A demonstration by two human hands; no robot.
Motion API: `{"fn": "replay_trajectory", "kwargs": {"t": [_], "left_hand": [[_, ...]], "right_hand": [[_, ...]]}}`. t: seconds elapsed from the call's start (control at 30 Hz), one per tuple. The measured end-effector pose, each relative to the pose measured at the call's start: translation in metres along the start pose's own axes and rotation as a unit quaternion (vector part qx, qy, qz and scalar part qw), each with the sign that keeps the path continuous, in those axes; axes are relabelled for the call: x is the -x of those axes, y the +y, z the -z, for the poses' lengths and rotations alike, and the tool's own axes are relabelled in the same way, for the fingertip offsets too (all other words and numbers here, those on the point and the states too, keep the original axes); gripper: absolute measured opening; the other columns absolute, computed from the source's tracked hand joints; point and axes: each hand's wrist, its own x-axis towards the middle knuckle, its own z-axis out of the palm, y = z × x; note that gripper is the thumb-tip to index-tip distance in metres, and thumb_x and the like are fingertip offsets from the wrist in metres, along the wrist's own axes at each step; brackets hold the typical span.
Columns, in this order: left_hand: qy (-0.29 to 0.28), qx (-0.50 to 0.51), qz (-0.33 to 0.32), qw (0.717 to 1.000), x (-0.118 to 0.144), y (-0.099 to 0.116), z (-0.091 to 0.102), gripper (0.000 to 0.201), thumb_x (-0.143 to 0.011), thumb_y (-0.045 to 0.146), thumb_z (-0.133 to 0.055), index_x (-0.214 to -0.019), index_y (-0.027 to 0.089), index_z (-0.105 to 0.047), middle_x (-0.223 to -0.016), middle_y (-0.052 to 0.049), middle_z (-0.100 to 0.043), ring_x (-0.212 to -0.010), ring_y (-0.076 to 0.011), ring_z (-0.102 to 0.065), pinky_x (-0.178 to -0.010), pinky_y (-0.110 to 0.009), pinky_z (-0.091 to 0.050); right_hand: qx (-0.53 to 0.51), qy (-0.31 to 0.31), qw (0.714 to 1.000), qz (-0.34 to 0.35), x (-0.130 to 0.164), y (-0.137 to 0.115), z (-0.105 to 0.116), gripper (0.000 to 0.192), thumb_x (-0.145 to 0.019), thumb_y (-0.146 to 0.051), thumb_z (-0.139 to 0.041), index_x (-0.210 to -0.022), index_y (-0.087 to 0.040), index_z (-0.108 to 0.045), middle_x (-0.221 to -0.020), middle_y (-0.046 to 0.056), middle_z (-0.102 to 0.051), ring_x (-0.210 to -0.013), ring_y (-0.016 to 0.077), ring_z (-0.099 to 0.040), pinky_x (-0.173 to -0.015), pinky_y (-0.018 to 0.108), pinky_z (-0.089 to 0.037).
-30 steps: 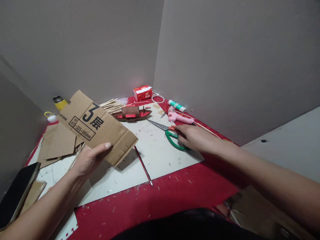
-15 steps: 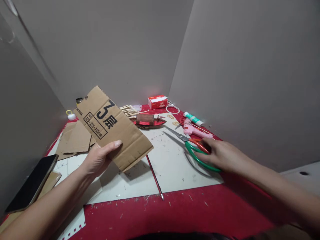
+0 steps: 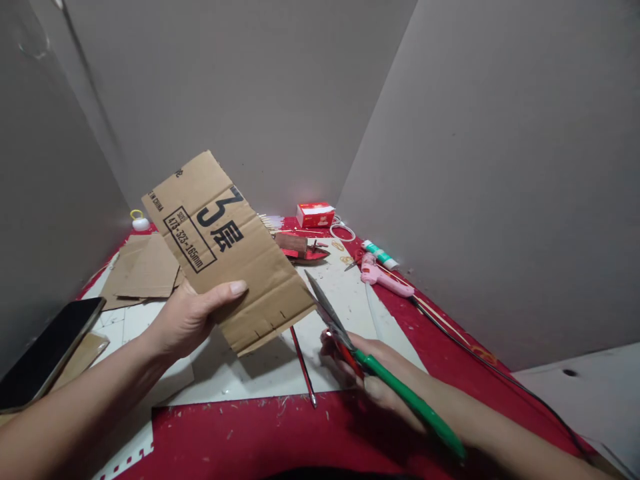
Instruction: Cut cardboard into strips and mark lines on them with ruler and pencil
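Note:
My left hand (image 3: 195,313) grips a piece of brown corrugated cardboard (image 3: 250,267), thumb on the printed face and fingers hidden behind it. The cardboard is tilted above the table, with black lettering and a few short pen marks near its lower edge. My right hand (image 3: 380,380) is closed on scissors (image 3: 400,393) with red and green handles. Their blades point up and left, beside the cardboard's right corner; whether they touch it I cannot tell. Beneath the cardboard a red and black pencil (image 3: 303,370) lies on white paper (image 3: 230,380).
A model boat (image 3: 300,247) sits behind the cardboard, with a red box (image 3: 315,215) farther back. A pink glue gun (image 3: 383,277) and a green-white tube (image 3: 380,254) lie at right. Cardboard scraps (image 3: 145,267) and a phone (image 3: 50,350) are at left.
The scissors have moved left toward the cardboard and turned, with the handles now pointing down and right. The cardboard remains in my left hand, slightly shifted in view.

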Motion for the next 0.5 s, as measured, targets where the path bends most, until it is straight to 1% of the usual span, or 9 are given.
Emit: {"fn": "replay_trajectory", "kwargs": {"t": [0.1, 0.27, 0.37, 0.5], "left_hand": [[0.002, -0.007, -0.002, 1.0, -0.001, -0.002, 0.001, 0.061, -0.072, 0.033, -0.085, -0.128, 0.022, -0.064, -0.103, -0.007, -0.077, -0.12, -0.0317, -0.065, -0.107, -0.044, -0.051], [0.018, -0.032, -0.013, 0.999, -0.002, -0.003, 0.003, 0.055, -0.071, 0.032, -0.085, -0.122, 0.025, -0.067, -0.109, -0.005, -0.076, -0.122, -0.031, -0.064, -0.107, -0.043, -0.051], [0.02, -0.04, -0.014, 0.999, -0.003, -0.005, 0.004, 0.051, -0.072, 0.031, -0.084, -0.119, 0.026, -0.068, -0.108, -0.004, -0.076, -0.123, -0.0296, -0.063, -0.106, -0.041, -0.052], [0.012, -0.038, -0.007, 0.999, -0.004, -0.007, 0.004, 0.049, -0.074, 0.032, -0.083, -0.12, 0.025, -0.067, -0.103, -0.005, -0.077, -0.121, -0.0291, -0.064, -0.107, -0.041, -0.051]], "right_hand": [[0.013, 0.006, 1.0, 0.006, -0.003, -0.001, -0.003, 0.061, -0.089, -0.078, -0.04, -0.098, -0.02, -0.059, -0.076, 0.002, -0.055, -0.066, 0.017, -0.047, -0.062, 0.028, -0.047], [0.046, 0.033, 0.998, 0.012, -0.003, -0.001, -0.008, 0.053, -0.092, -0.07, -0.044, -0.097, -0.019, -0.061, -0.075, 0.003, -0.058, -0.067, 0.0181, -0.05, -0.063, 0.029, -0.048], [0.051, 0.042, 0.998, 0.007, -0.003, 0.0, -0.011, 0.05, -0.093, -0.066, -0.043, -0.093, -0.019, -0.06, -0.072, 0.002, -0.058, -0.063, 0.0168, -0.048, -0.06, 0.029, -0.046], [0.06, 0.049, 0.997, -0.002, -0.002, 0.003, -0.016, 0.046, -0.095, -0.063, -0.041, -0.087, -0.02, -0.058, -0.067, 0.0, -0.054, -0.059, 0.0157, -0.044, -0.057, 0.028, -0.041]]}}
